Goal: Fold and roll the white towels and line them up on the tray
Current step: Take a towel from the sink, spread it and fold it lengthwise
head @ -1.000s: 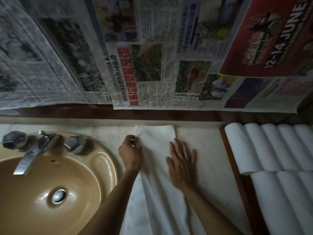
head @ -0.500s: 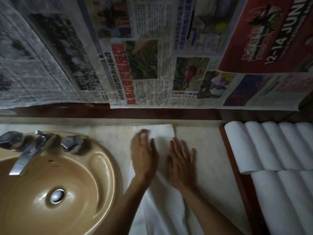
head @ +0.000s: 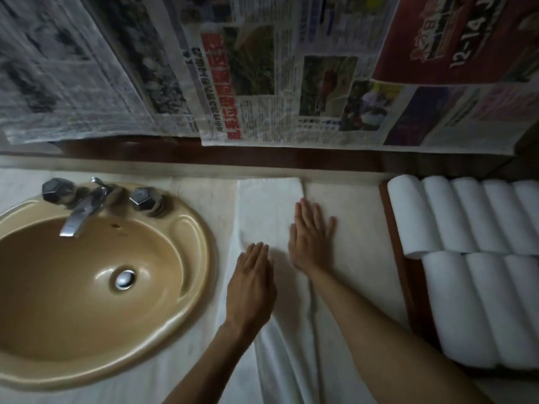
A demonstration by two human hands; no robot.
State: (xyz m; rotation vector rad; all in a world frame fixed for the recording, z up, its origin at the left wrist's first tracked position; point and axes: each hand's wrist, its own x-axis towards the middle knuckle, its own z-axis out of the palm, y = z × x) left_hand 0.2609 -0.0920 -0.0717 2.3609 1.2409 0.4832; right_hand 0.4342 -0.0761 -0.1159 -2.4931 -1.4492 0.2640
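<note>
Nearby, towel [head: 269, 205] partly under blurred left hand [head: 251, 287].

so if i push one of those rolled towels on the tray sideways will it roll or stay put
Probably stays put. The rolled towels lie packed side by side, touching, so neighbours likely block any rolling. The end roll sits against the tray rim, which should stop it too. Being soft cloth, a pushed roll would more likely squash or loosen than travel.
</note>
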